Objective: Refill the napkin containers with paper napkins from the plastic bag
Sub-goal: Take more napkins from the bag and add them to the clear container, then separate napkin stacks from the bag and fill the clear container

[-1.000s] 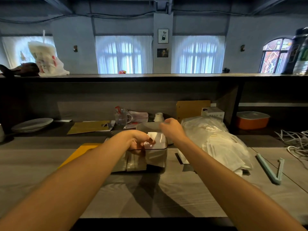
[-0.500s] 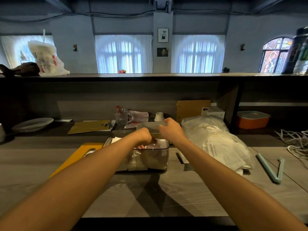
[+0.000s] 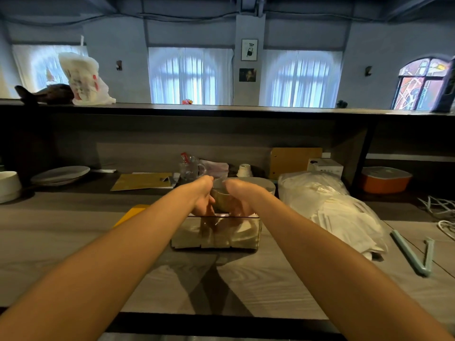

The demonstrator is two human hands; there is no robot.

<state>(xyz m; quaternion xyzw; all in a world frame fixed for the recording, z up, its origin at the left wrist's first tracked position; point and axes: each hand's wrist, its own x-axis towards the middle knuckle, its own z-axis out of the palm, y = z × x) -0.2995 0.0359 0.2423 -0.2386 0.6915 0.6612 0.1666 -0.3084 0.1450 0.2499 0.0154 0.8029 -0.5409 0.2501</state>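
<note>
left hand (image 3: 204, 200) + right hand (image 3: 240, 200): fingers down inside clear napkin container (image 3: 215, 236) | mid-bench (image 3: 258, 286) | plastic bag (image 3: 330, 210) beside, right
</note>
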